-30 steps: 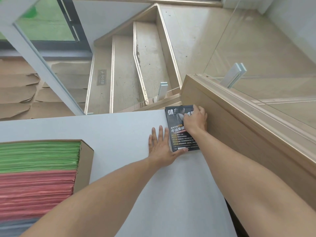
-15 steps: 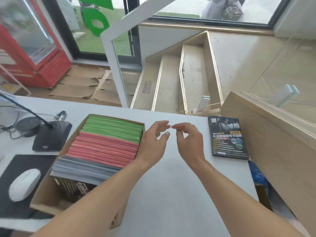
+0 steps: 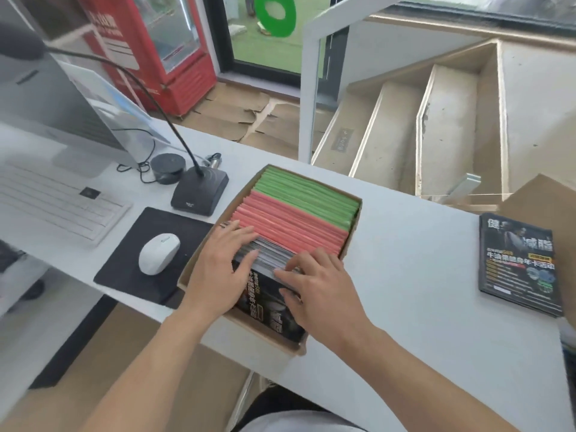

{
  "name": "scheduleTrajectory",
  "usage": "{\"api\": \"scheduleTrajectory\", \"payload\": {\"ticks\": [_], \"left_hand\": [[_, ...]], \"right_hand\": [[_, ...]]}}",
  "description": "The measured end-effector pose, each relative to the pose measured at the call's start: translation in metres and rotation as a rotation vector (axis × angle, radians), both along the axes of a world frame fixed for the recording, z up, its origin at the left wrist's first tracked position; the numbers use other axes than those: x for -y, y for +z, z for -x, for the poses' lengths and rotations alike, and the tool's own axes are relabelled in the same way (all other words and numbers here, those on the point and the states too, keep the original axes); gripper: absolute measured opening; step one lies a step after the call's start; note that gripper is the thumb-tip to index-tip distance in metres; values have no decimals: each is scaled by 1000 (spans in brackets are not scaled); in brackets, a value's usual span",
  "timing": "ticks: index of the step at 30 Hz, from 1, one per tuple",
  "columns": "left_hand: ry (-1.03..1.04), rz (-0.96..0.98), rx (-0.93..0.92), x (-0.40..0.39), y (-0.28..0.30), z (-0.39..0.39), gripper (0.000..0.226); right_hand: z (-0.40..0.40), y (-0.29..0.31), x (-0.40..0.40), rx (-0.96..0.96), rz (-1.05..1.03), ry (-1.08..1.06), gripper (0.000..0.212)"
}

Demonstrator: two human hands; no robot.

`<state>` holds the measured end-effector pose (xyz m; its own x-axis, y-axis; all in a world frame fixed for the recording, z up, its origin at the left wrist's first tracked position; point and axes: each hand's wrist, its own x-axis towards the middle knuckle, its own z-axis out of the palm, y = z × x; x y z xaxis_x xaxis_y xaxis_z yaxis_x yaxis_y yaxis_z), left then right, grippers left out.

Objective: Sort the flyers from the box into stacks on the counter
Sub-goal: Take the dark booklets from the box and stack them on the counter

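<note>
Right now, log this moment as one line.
both hands on dark flyers in box | one dark stack on counter

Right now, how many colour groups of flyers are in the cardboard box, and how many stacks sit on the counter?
Green flyer group: 1
Red flyer group: 1
Dark flyer group: 1
Dark flyer stack on the white counter: 1
Total: 4

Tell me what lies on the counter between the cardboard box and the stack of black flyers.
Nothing: in the head view, bare white counter separates the cardboard box from the black flyer stack.
</note>
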<state>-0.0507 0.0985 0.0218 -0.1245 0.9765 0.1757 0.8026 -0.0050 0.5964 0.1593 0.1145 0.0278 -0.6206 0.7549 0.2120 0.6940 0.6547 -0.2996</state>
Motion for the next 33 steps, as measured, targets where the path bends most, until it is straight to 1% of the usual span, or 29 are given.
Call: {"api": "scheduleTrajectory", "payload": {"ticks": [4, 7, 9, 12, 16, 20, 25, 30, 33], "left_hand": [[-37, -32, -27, 0, -14, 1, 34], [-42, -38, -51, -4, -17, 2, 33], [-47, -37, -53, -4, -19, 2, 33], [-46, -46, -49, -3, -21, 3, 34], [-43, -60, -55, -3, -22, 3, 34], [-47, -58, -80, -1, -23, 2, 36], [-50, -59, -84, 0, -24, 3, 36], [-56, -54, -97, 1, -23, 3, 38], [-60, -54, -103, 2, -23, 4, 40]], "right_hand": [[2, 1, 8, 118, -101, -5, 31], [1, 4, 13, 229, -134, 11, 40], [1, 5, 18, 265, -143, 15, 47], [1, 3, 24, 280, -140, 20, 54], [1, 2, 32, 274, -145, 5, 54], [2, 1, 42, 299, -105, -20, 56], [8, 4, 44, 256, -57, -62, 49], [11, 0, 52, 332, -60, -47, 63], [11, 1, 55, 337, -70, -68, 65]]}}
